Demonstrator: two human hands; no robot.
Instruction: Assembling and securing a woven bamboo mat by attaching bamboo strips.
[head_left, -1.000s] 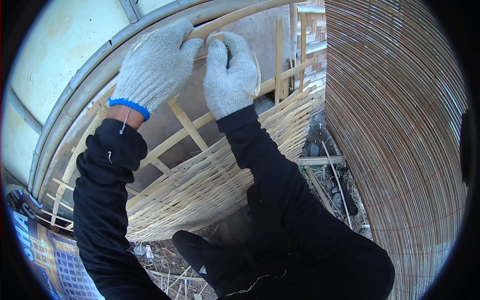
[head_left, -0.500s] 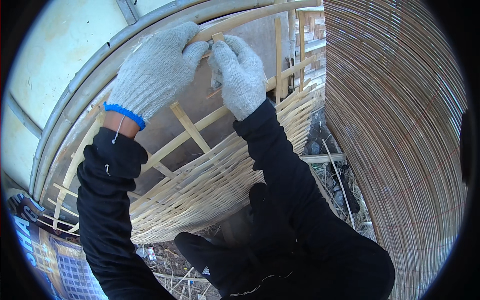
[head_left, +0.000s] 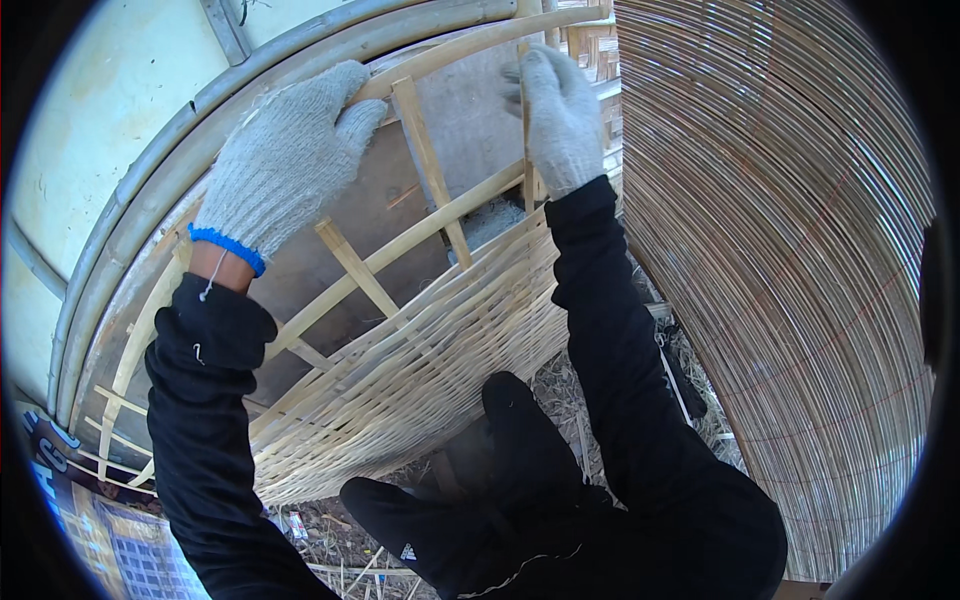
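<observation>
My left hand (head_left: 285,155), in a grey knit glove with a blue cuff, is closed around a long curved bamboo strip (head_left: 470,45) at the top of a woven bamboo panel (head_left: 420,380). Farther right, my gloved right hand (head_left: 567,125) is at an upright bamboo slat (head_left: 527,130), thumb on the near side and blurred fingertips beyond it. Between the hands, another upright slat (head_left: 425,150) reaches the curved strip with its top end. A shorter slat (head_left: 355,262) ends below the strip. One straight crosspiece (head_left: 445,215) runs across the uprights.
Thick bent poles (head_left: 150,180) edge a pale sheet (head_left: 110,110) at upper left. On the right hangs a large blind of thin sticks (head_left: 770,280). A printed banner (head_left: 140,540) lies at lower left. Straw and scraps (head_left: 370,560) cover the ground near my legs.
My right hand has left the slat beside my left hand and moved right to another upright. That first slat now shows whole, its top at the curved strip. My left hand keeps its hold.
</observation>
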